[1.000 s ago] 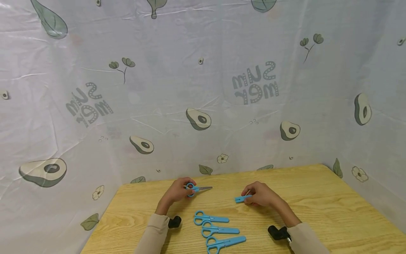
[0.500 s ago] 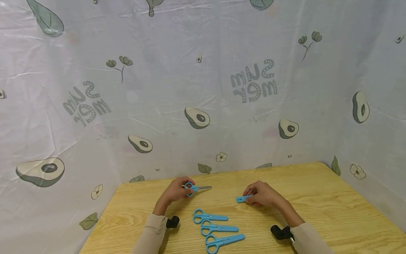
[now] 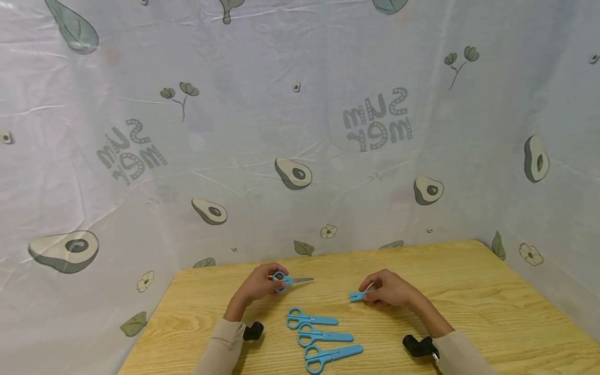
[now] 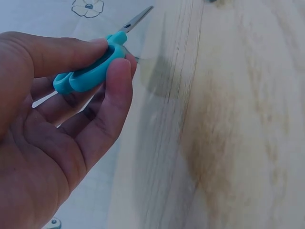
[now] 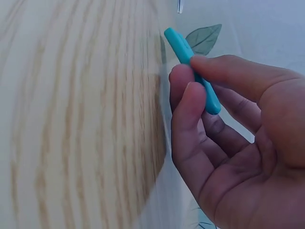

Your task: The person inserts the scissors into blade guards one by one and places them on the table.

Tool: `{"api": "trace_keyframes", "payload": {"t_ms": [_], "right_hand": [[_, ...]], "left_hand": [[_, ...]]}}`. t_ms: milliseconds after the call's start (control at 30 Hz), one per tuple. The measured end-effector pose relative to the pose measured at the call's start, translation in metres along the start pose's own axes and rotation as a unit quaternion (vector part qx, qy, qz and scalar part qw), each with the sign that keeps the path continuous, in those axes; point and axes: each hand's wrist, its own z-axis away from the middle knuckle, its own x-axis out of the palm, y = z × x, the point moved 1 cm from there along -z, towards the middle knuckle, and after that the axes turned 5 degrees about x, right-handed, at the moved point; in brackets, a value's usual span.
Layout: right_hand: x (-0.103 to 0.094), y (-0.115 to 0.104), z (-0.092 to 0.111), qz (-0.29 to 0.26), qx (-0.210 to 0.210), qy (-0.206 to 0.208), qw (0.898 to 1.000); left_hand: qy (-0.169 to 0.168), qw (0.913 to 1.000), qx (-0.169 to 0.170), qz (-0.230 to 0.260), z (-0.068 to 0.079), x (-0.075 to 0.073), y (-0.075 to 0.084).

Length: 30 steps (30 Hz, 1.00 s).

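My left hand (image 3: pixel 259 284) pinches a pair of blue-handled scissors (image 4: pixel 97 71) by the finger loops, and its bare metal blades (image 3: pixel 302 280) point right. Across a gap, my right hand (image 3: pixel 389 289) holds a blue scissors cover (image 5: pixel 178 45) between thumb and fingers, its slotted end turned toward the scissors. Both are held above the table. Nearer to me lie three more pairs of blue scissors in their covers: an upper pair (image 3: pixel 319 320), a middle pair (image 3: pixel 328 338) and a lower pair (image 3: pixel 335 355), loops to the left.
The wooden table (image 3: pixel 492 302) reaches back to a pale curtain (image 3: pixel 253 130) printed with avocados and leaves. Black wrist cameras are strapped at the left sleeve (image 3: pixel 227 336) and the right sleeve (image 3: pixel 457 351).
Both hands keep their holds on the scissors and the cover, almost still. The right hand has shifted very slightly right; the head view sways a little.
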Motion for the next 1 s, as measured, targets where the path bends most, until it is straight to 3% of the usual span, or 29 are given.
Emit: {"api": "trace_keyframes", "payload": {"t_ms": [267,567,1000], "right_hand": [[-0.002,0.003,-0.001,-0.059,0.012,-0.018,0.998],[-0.003,0.005,0.007,-0.141,0.051,-0.034,0.988],[-0.005,0.009,0.016,-0.17,0.047,-0.055,0.983]], "left_hand": [[-0.007,0.9997,0.0,0.023,0.009,0.001,0.0],[0.001,0.9992,-0.008,0.039,0.02,-0.003,0.003],[0.008,0.9985,-0.01,0.052,0.029,-0.006,0.007]]}}
